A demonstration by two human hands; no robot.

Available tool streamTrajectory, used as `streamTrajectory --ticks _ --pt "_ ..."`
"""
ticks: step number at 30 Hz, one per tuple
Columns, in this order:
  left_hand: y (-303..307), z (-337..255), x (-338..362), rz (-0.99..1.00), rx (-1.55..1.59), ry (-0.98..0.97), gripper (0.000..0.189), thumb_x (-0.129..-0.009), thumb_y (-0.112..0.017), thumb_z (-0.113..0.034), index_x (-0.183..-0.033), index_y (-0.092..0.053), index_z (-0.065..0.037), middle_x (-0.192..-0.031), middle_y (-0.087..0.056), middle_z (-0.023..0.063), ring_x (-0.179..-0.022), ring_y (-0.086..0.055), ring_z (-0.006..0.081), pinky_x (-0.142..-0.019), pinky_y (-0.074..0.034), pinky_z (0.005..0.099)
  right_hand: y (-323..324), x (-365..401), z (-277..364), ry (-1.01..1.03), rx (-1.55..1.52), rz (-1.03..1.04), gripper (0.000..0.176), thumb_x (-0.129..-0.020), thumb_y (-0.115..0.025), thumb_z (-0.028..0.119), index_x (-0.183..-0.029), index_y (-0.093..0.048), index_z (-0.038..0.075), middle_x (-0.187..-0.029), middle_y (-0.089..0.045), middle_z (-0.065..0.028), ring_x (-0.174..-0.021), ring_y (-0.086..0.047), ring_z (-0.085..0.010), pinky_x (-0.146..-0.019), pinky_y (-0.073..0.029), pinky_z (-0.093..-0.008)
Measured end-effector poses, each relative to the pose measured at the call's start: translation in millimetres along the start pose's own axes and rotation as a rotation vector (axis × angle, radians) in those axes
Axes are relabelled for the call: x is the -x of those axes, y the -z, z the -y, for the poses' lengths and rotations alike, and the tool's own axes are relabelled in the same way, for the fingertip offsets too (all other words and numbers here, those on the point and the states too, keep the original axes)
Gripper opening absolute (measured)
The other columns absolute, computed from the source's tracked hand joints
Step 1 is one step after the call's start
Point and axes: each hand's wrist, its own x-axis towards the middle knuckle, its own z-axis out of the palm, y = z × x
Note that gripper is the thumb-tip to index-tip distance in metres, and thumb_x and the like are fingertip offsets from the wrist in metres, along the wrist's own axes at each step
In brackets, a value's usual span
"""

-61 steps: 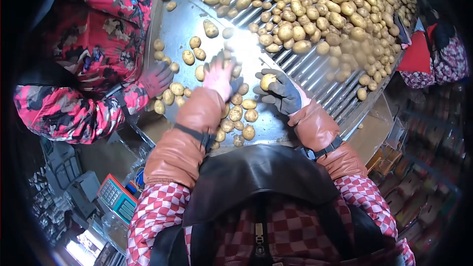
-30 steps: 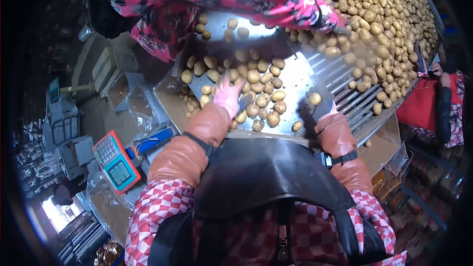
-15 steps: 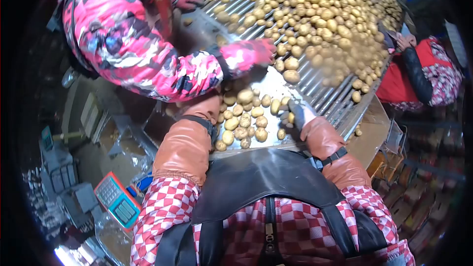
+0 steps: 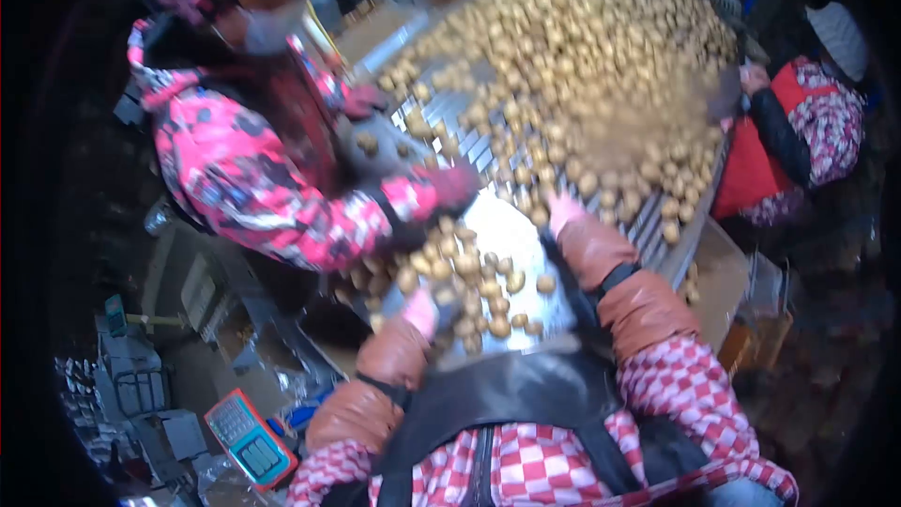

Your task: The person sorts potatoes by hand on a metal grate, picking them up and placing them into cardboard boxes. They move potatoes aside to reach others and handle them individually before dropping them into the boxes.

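Note:
Loose potatoes (image 4: 497, 286) lie in a group on the shiny metal tray (image 4: 507, 225) in front of me. My left hand (image 4: 439, 308), below a brown sleeve guard, is at the near left side of this group, touching or just over it; blur hides its fingers. Farther out, my right hand (image 4: 561, 207) reaches to the edge of the big potato pile (image 4: 601, 47) on the metal rollers (image 4: 474, 145). Its pink cuff shows, but the fingers are smeared among the potatoes, and I cannot see whether it holds one.
At the left, a co-worker in a pink camouflage jacket (image 4: 230, 164) has a gloved hand (image 4: 457, 185) by the tray's far edge. Another person in a red apron (image 4: 751, 164) stands at the right. An orange-rimmed scale display (image 4: 251, 439) sits at lower left.
My right hand has moved away from the tray to the rollers. My left hand has come out from under the co-worker's arm to the tray potatoes. The view has shifted, and the co-worker's hand drew back left.

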Motion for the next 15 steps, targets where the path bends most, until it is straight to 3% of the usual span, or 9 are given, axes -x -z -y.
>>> streamTrajectory --ticks 1,2,4,7,10,11,14,15 --pt "-9 4 -1 -0.014 -0.029 -0.076 0.049 -0.092 -0.054 -0.051 -0.117 -0.065 -0.010 -0.109 -0.067 0.0066 -0.099 -0.065 0.0224 -0.088 -0.052 0.0388 -13 -11 4 0.014 -0.010 -0.028 0.042 -0.092 -0.042 0.013 -0.133 -0.052 0.015 -0.135 -0.048 -0.0264 -0.120 -0.053 -0.0427 -0.098 -0.048 -0.0472" --pt "-27 -3 18 -0.052 -0.069 -0.083 0.049 -0.091 -0.059 -0.047 -0.120 -0.064 -0.008 -0.112 -0.067 0.0104 -0.103 -0.064 0.0219 -0.092 -0.050 0.0382 -68 -53 -14 0.071 0.129 -0.197 0.040 -0.092 -0.045 0.017 -0.130 -0.054 0.018 -0.130 -0.050 -0.0241 -0.111 -0.059 -0.0425 -0.092 -0.052 -0.0481" --pt "-24 -8 29 -0.006 -1.261 -0.337 0.050 -0.087 -0.066 -0.044 -0.123 -0.062 -0.009 -0.114 -0.067 0.0155 -0.107 -0.064 0.0248 -0.095 -0.049 0.0389 -29 -39 13 -0.020 0.049 -0.108 0.045 -0.084 -0.058 0.023 -0.129 -0.056 0.022 -0.124 -0.050 -0.0249 -0.103 -0.063 -0.0430 -0.086 -0.054 -0.0499" --pt "-31 -6 27 -0.055 -1.323 -0.475 0.054 -0.084 -0.069 -0.041 -0.131 -0.058 -0.015 -0.119 -0.065 0.0188 -0.113 -0.062 0.0350 -0.097 -0.048 0.0406 -17 -44 19 -0.091 -0.010 -0.040 0.052 -0.077 -0.066 0.019 -0.128 -0.056 0.024 -0.127 -0.047 -0.0237 -0.106 -0.062 -0.0424 -0.090 -0.053 -0.0470" --pt "-74 -24 31 -0.147 -1.385 -0.360 0.057 -0.085 -0.068 -0.038 -0.137 -0.054 -0.019 -0.120 -0.065 0.0188 -0.114 -0.061 0.0355 -0.097 -0.048 0.0415 -21 -26 20 -0.091 -0.006 -0.033 0.049 -0.079 -0.063 0.015 -0.127 -0.057 0.024 -0.130 -0.045 -0.0228 -0.110 -0.060 -0.0422 -0.092 -0.052 -0.0472" --pt "-56 -8 -3 -0.165 -1.354 -0.479 0.058 -0.086 -0.066 -0.035 -0.140 -0.050 -0.024 -0.119 -0.065 0.0193 -0.113 -0.061 0.0365 -0.096 -0.049 0.0420 -28 -18 21 -0.094 0.038 -0.046 0.048 -0.080 -0.061 0.013 -0.126 -0.057 0.024 -0.131 -0.044 -0.0225 -0.111 -0.059 -0.0424 -0.092 -0.052 -0.0474" --pt "-78 -12 -2 -0.128 -1.465 -0.556 0.060 -0.086 -0.066 -0.034 -0.142 -0.048 -0.025 -0.117 -0.066 0.0191 -0.110 -0.063 0.0363 -0.094 -0.050 0.0419 -39 1 -4 -0.100 -0.148 -0.126 0.047 -0.082 -0.061 0.014 -0.127 -0.058 0.026 -0.139 -0.039 -0.0171 -0.116 -0.056 -0.0415 -0.097 -0.050 -0.0478" --pt "-95 -21 11 -0.100 -1.494 -0.456 0.054 -0.086 -0.066 -0.034 -0.138 -0.054 -0.025 -0.114 -0.067 0.0185 -0.106 -0.065 0.0347 -0.092 -0.050 0.0404 -41 5 -18 -0.059 -0.236 -0.158 0.051 -0.078 -0.065 0.012 -0.127 -0.058 0.026 -0.139 -0.040 -0.0199 -0.117 -0.056 -0.0410 -0.098 -0.049 -0.0485"
